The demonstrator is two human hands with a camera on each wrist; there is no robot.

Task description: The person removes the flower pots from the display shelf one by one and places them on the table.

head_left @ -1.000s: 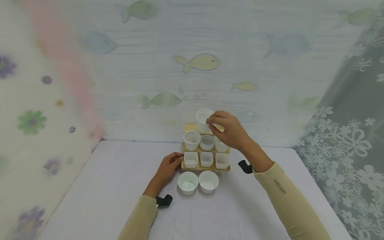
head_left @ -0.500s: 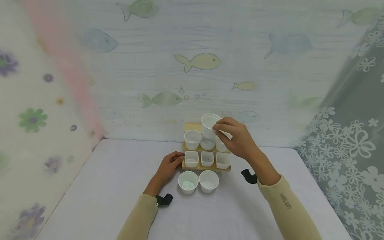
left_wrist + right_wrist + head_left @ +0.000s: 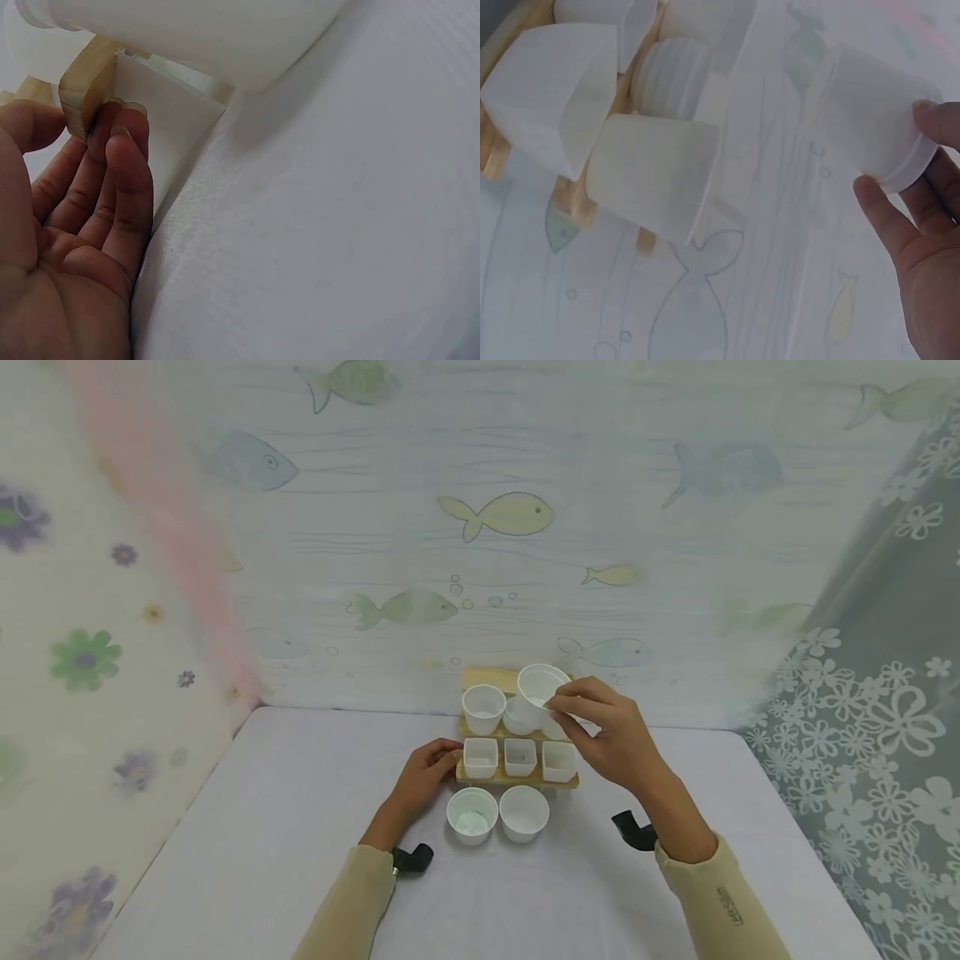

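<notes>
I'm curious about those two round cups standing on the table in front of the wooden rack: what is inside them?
The left round cup holds a pale, faintly greenish white mass at its bottom. The right round cup shows a whitish bottom; whether anything lies in it cannot be told from here.

From the head view, my right hand (image 3: 611, 739) covers the rightmost round cup on the wooden rack's (image 3: 480, 679) upper step. The lifted cup (image 3: 538, 693) hides most of the middle one behind it. I cannot tell what it contains. The left wrist view cuts off the rack (image 3: 86, 86), and my thumb runs past the left edge.
</notes>
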